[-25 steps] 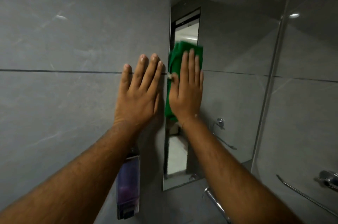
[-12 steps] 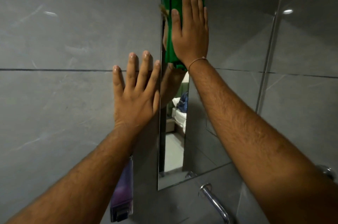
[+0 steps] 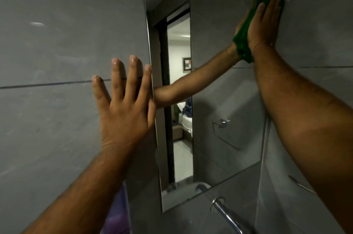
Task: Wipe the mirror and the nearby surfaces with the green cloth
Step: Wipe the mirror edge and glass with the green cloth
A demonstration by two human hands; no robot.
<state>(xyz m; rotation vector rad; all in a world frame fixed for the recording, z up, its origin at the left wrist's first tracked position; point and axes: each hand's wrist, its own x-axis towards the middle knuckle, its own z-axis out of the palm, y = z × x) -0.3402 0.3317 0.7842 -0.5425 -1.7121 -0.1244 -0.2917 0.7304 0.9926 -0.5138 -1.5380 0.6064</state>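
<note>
A tall frameless mirror [image 3: 214, 100] hangs on the grey tiled wall. My right hand [image 3: 264, 23] presses the green cloth [image 3: 243, 42] flat against the mirror near its upper right edge, fingers straight and pointing up. The cloth shows above the fingertips and below the palm. The mirror reflects my right forearm and a doorway. My left hand [image 3: 124, 111] lies flat on the wall tile just left of the mirror's edge, fingers spread, holding nothing.
A chrome tap spout [image 3: 227, 214] sticks out below the mirror. A purple soap dispenser [image 3: 116, 216] sits under my left forearm. A second grey wall [image 3: 315, 4] meets the mirror's right edge, with a chrome rail [image 3: 301, 186] low on it.
My right hand has slid the green cloth from the mirror's top left corner across to its upper right edge. The left hand stays on the wall tile.
</note>
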